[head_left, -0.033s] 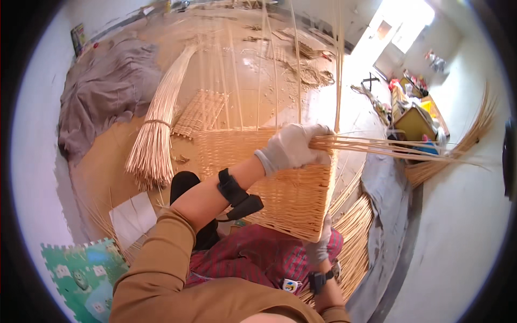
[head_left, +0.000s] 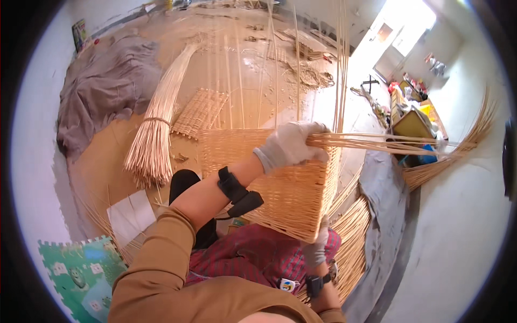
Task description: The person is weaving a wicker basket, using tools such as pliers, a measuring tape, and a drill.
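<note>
A tan wicker basket, its weave tight and its upright stakes still long, is tilted over my lap. My left hand, in a pale glove, is closed at the basket's upper right corner around a bundle of thin wicker strands that stick out to the right. My right hand, gloved too, grips the basket's lower right corner from the side; part of its fingers is hidden behind the weave. Tall wicker stakes rise from the far rim.
A tied wicker bundle and a flat woven panel lie on the floor ahead. Loose strands rest on grey cloth at my right. A brown cloth heap and green foam mat are at left.
The basket has turned very slightly, and the upright stakes at its right corner now stand a little more spread. Both hands keep their places on it.
</note>
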`<action>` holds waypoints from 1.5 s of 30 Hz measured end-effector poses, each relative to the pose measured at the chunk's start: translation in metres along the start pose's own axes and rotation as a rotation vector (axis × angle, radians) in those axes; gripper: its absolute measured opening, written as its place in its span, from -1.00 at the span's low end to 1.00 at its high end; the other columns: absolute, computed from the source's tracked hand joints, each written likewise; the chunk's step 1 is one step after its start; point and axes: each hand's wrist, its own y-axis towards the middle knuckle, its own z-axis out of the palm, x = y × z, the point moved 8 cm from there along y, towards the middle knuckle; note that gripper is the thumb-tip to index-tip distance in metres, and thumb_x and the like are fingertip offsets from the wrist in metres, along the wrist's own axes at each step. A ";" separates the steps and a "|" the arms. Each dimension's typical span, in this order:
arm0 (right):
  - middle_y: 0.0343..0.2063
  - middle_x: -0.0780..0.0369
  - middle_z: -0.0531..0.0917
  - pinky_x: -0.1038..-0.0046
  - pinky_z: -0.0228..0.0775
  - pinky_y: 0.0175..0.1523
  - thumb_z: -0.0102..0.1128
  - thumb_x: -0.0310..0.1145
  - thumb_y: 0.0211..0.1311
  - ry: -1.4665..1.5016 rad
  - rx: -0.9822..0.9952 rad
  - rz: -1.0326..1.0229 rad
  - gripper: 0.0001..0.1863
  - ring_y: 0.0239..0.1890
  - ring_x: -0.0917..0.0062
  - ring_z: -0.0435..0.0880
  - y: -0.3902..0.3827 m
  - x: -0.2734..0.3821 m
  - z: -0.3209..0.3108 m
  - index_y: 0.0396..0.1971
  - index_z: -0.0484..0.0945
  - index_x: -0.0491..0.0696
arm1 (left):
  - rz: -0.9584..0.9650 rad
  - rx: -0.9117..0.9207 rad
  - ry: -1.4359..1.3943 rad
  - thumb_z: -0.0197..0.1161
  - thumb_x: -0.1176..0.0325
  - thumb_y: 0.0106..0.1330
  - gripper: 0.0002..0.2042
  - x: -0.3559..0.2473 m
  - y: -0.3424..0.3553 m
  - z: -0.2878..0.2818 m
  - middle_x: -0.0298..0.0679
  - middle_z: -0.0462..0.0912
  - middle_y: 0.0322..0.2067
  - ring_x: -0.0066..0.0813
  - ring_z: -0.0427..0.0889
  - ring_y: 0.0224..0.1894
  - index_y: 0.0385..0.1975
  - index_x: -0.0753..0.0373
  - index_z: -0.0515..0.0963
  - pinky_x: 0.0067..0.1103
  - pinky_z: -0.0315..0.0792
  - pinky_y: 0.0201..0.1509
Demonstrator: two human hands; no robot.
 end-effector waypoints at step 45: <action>-0.22 0.30 0.69 0.57 0.57 -0.08 0.33 -0.54 0.35 -0.471 0.224 -0.137 -0.62 -0.19 0.66 0.64 0.043 -0.071 0.214 0.15 0.57 -0.08 | -0.177 -1.007 0.646 0.38 0.51 0.28 -0.78 0.195 -0.202 -0.127 -0.06 0.67 -0.16 -0.19 0.68 -0.07 -0.10 0.31 0.61 -0.45 0.54 0.07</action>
